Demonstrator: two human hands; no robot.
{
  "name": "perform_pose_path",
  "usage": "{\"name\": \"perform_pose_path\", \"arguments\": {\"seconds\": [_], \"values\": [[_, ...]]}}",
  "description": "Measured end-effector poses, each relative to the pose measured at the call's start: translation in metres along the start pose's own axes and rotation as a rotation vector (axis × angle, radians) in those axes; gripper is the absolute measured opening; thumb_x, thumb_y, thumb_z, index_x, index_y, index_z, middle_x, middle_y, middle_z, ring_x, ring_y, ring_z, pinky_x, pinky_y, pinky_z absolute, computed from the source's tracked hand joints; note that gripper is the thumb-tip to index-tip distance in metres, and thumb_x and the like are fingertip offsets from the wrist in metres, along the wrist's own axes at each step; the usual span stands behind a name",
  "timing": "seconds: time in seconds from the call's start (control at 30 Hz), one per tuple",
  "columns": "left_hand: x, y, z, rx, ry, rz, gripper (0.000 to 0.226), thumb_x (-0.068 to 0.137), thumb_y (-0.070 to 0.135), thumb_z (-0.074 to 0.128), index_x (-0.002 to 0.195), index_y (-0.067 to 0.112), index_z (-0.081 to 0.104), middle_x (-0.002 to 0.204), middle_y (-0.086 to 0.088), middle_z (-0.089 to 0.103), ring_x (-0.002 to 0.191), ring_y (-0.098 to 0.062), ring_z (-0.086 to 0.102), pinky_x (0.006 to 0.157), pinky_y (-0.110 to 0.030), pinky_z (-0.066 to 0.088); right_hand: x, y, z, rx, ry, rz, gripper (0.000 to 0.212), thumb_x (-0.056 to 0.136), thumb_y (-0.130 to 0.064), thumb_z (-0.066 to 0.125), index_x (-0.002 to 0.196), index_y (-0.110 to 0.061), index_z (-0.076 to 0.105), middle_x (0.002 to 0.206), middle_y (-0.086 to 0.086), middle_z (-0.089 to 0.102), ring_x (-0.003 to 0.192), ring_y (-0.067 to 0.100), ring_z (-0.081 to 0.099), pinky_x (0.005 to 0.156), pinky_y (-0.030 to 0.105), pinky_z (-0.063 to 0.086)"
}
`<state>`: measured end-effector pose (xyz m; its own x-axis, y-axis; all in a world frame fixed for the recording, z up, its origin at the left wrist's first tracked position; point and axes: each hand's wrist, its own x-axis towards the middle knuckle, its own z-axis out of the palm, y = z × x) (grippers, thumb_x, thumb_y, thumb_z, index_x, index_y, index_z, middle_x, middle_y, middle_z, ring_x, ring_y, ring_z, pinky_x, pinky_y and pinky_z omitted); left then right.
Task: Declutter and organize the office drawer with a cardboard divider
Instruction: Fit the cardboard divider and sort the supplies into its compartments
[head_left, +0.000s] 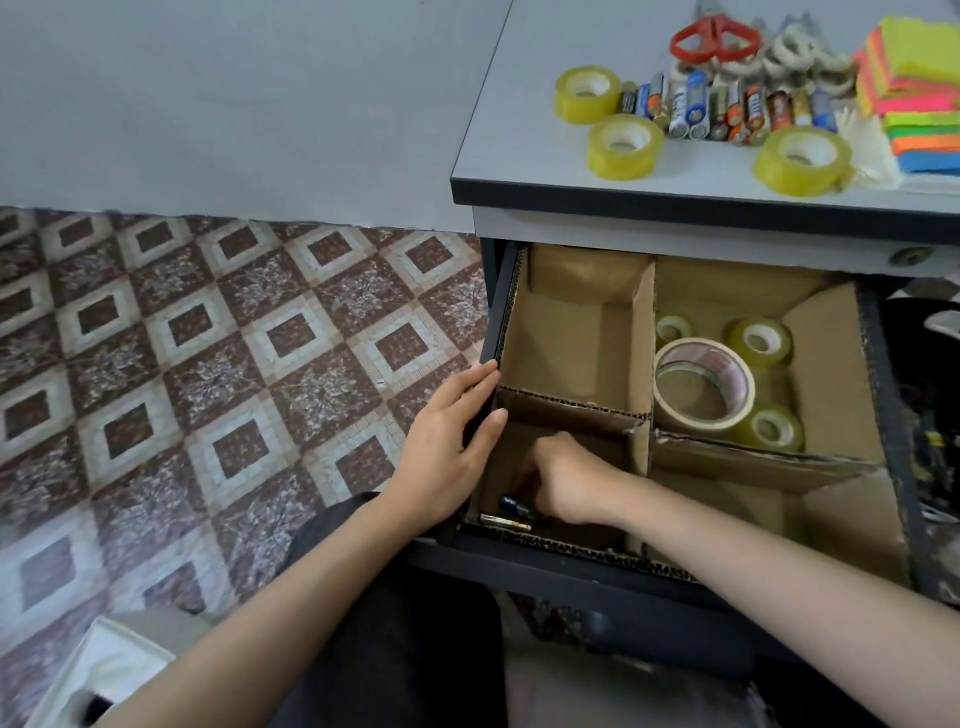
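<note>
The open dark drawer (891, 415) holds a cardboard divider (641, 343) with several compartments. My left hand (447, 447) rests with straight fingers on the drawer's left wall. My right hand (566, 478) reaches down into the near-left compartment, its fingers curled and hidden from view. Two batteries (511, 512) lie on that compartment's floor just left of my right hand. The far-right compartment contains a large tape roll (704, 384) and several small yellow tape rolls (761, 340). The far-left compartment (561, 332) shows only bare cardboard.
On the desk top (519, 156) above the drawer lie three yellow tape rolls (626, 146), a row of batteries (727, 106), red scissors (714, 37), white tape rolls (795, 52) and stacked bright sticky notes (914, 88). Patterned floor tiles (234, 364) spread to the left.
</note>
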<state>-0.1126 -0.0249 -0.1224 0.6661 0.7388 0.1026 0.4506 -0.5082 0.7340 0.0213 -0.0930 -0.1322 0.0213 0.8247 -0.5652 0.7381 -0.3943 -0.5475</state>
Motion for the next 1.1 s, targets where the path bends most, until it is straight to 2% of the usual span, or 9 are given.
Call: {"name": "perform_pose_path", "arguments": {"seconds": [0.1, 0.2, 0.33, 0.4, 0.53, 0.67, 0.87, 1.0, 1.1], "values": [[-0.001, 0.000, 0.002, 0.020, -0.002, -0.001, 0.043, 0.095, 0.018, 0.051, 0.137, 0.009, 0.046, 0.141, 0.004, 0.043, 0.131, -0.003, 0.035, 0.106, -0.003, 0.020, 0.002, -0.001, 0.002, -0.013, -0.013, 0.007, 0.019, 0.080, 0.001, 0.056, 0.097, 0.001, 0.065, 0.099, 0.014, 0.067, 0.095, 0.029, 0.063, 0.077, 0.031, 0.052], [0.000, -0.002, 0.001, 0.046, -0.010, 0.006, 0.044, 0.095, 0.018, 0.052, 0.137, 0.010, 0.045, 0.141, 0.005, 0.043, 0.132, -0.004, 0.035, 0.105, -0.002, 0.020, -0.001, -0.009, 0.000, -0.099, -0.025, 0.042, 0.005, 0.083, -0.001, 0.056, 0.083, -0.006, 0.055, 0.086, 0.009, 0.057, 0.092, 0.030, 0.061, 0.066, 0.028, 0.046], [0.000, -0.003, 0.001, 0.045, -0.004, 0.018, 0.043, 0.094, 0.020, 0.052, 0.135, 0.008, 0.048, 0.139, 0.004, 0.046, 0.130, -0.004, 0.037, 0.106, -0.005, 0.023, 0.003, -0.009, 0.005, -0.027, -0.008, 0.064, 0.024, 0.082, 0.002, 0.057, 0.064, -0.009, 0.044, 0.075, 0.004, 0.051, 0.089, 0.029, 0.061, 0.057, 0.025, 0.038], [0.001, -0.003, 0.001, 0.032, 0.003, 0.023, 0.045, 0.092, 0.023, 0.048, 0.134, 0.007, 0.050, 0.138, 0.003, 0.047, 0.128, -0.002, 0.038, 0.106, -0.006, 0.025, 0.008, -0.002, 0.008, 0.028, -0.001, 0.066, 0.005, 0.080, 0.003, 0.058, 0.077, -0.001, 0.059, 0.083, 0.007, 0.060, 0.089, 0.028, 0.063, 0.063, 0.027, 0.046], [0.000, -0.004, 0.002, 0.021, 0.014, 0.021, 0.045, 0.091, 0.022, 0.046, 0.133, 0.008, 0.051, 0.138, 0.004, 0.047, 0.128, -0.003, 0.038, 0.108, -0.014, 0.029, 0.014, 0.006, 0.007, 0.073, 0.000, 0.092, 0.022, 0.079, -0.004, 0.064, 0.102, -0.005, 0.067, 0.099, 0.011, 0.066, 0.089, 0.025, 0.063, 0.077, 0.034, 0.055], [0.000, -0.005, 0.003, 0.006, 0.023, 0.031, 0.043, 0.091, 0.019, 0.047, 0.132, 0.006, 0.051, 0.136, 0.004, 0.048, 0.128, -0.004, 0.040, 0.108, -0.015, 0.030, 0.018, 0.008, 0.006, 0.095, -0.015, 0.152, 0.023, 0.081, -0.010, 0.067, 0.104, -0.012, 0.068, 0.087, 0.005, 0.061, 0.068, 0.019, 0.059, 0.054, 0.027, 0.051], [0.002, -0.006, 0.002, 0.001, 0.038, 0.037, 0.042, 0.090, 0.015, 0.048, 0.131, 0.007, 0.053, 0.135, 0.003, 0.050, 0.127, -0.003, 0.041, 0.106, -0.014, 0.033, 0.018, 0.007, 0.007, 0.100, -0.058, 0.137, 0.022, 0.084, -0.004, 0.062, 0.105, -0.008, 0.068, 0.085, 0.010, 0.063, 0.064, 0.023, 0.062, 0.056, 0.032, 0.056], [0.001, -0.004, 0.000, 0.066, 0.029, 0.031, 0.040, 0.091, 0.008, 0.054, 0.131, 0.006, 0.053, 0.136, 0.001, 0.050, 0.127, -0.007, 0.043, 0.102, -0.004, 0.029, 0.006, 0.005, 0.002, 0.070, 0.016, 0.066, 0.025, 0.084, -0.006, 0.063, 0.107, -0.012, 0.069, 0.088, 0.004, 0.058, 0.064, 0.019, 0.058, 0.046, 0.021, 0.050], [0.004, 0.003, -0.003, 0.103, 0.004, -0.019, 0.040, 0.092, 0.009, 0.055, 0.132, 0.008, 0.052, 0.137, 0.003, 0.050, 0.128, -0.008, 0.043, 0.100, -0.003, 0.026, -0.009, 0.002, -0.009, 0.029, 0.113, -0.081, 0.022, 0.084, -0.008, 0.061, 0.103, -0.015, 0.070, 0.087, -0.001, 0.054, 0.080, 0.019, 0.054, 0.065, 0.024, 0.046]]}}
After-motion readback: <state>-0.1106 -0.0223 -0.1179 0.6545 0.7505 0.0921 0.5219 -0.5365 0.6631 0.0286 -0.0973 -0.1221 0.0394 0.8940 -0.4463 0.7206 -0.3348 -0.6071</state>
